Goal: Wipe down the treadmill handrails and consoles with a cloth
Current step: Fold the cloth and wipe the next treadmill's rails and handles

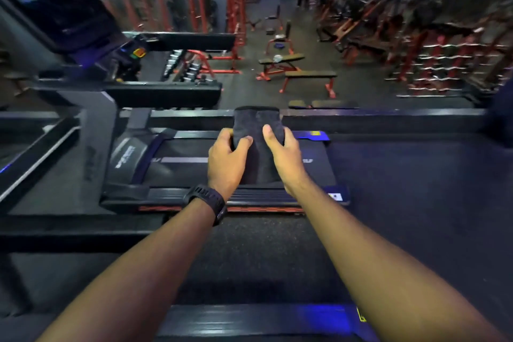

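A dark grey folded cloth (256, 130) hangs in the air in front of me, held by both hands. My left hand (226, 159), with a black watch on its wrist, grips the cloth's left edge. My right hand (283, 155) grips its right edge, thumb on the front. Behind the cloth runs a black treadmill handrail (374, 114) from left to right. Below my hands lies the treadmill deck (177, 164). A second handrail (163, 93) and a treadmill console (55, 8) stand at the upper left.
Beyond the handrail the gym floor holds red and black weight benches (308, 76), a red rack (222, 3) and a barbell rack (455, 64) at the right. Dumbbells (180, 66) sit left of the benches. A black frame bar (36, 158) crosses the left edge.
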